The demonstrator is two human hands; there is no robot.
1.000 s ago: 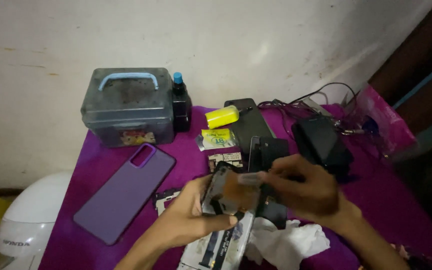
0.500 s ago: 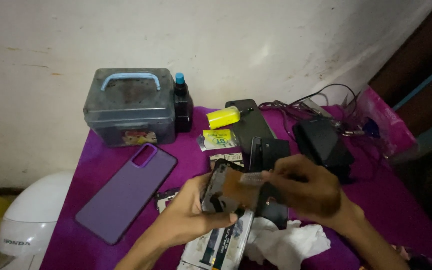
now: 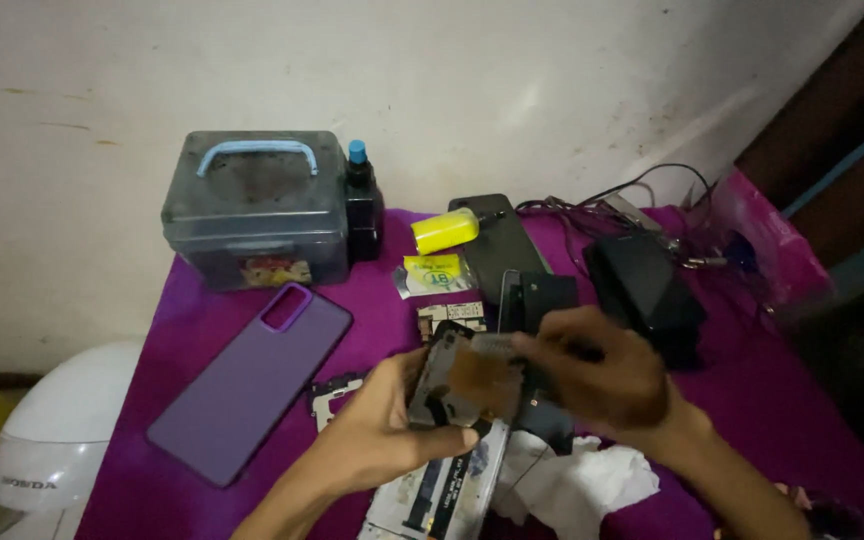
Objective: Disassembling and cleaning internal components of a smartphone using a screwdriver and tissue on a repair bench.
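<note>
1. Phone [image 3: 467, 385], opened and back up, held above the counter [image 3: 752, 400], over a white cloth [image 3: 582, 480].
2. Left hand [image 3: 387, 435] clamps its lower edge.
3. Right hand [image 3: 602, 375] pinches a part at its top.
4. Purple case [image 3: 252, 395] lies to the left.

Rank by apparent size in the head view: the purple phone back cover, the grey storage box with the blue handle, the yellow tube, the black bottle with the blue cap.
1. Purple phone back cover and grey storage box: look alike; the cover lies nearer the camera, so unranked.
2. Black bottle.
3. Yellow tube.
</note>
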